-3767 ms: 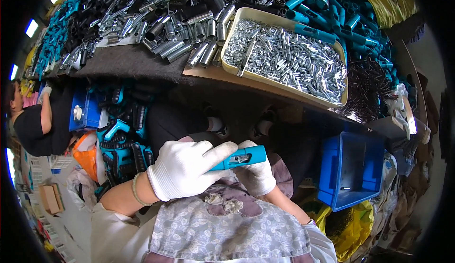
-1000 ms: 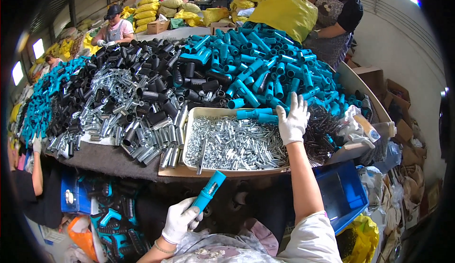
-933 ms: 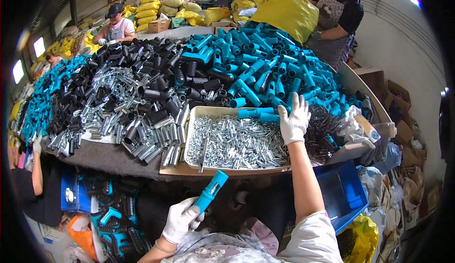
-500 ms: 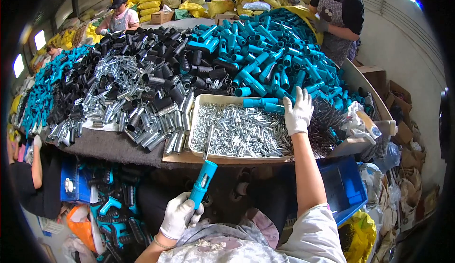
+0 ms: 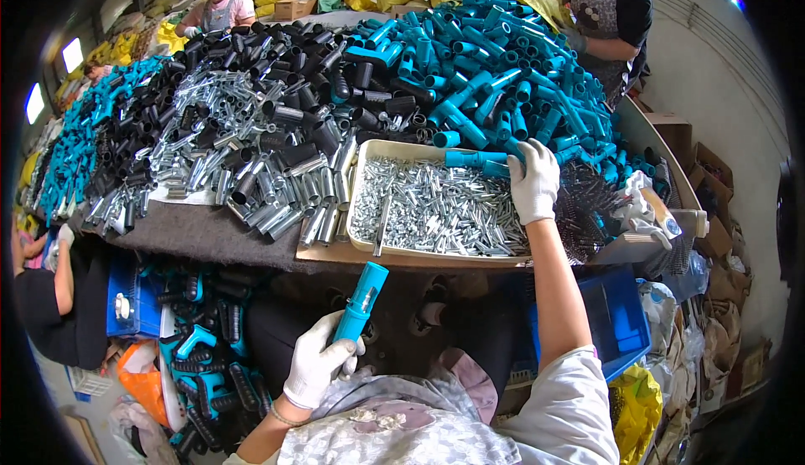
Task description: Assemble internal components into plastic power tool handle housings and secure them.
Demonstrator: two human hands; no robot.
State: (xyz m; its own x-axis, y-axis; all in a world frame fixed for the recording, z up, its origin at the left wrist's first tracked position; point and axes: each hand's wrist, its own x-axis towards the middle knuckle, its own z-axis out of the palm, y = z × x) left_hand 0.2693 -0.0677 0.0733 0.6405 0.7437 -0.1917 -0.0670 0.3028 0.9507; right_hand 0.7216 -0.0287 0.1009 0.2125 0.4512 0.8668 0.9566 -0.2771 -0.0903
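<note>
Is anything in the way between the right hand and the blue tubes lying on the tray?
No, nothing I can see. The right hand is right at the end of the blue tubes by the back of the tray. I can't tell if it's gripping them.

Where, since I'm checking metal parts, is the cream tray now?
In the head view, the cream tray sits at the table's near edge, just right of centre, between metal tubes at left and dark springs at right.
</note>
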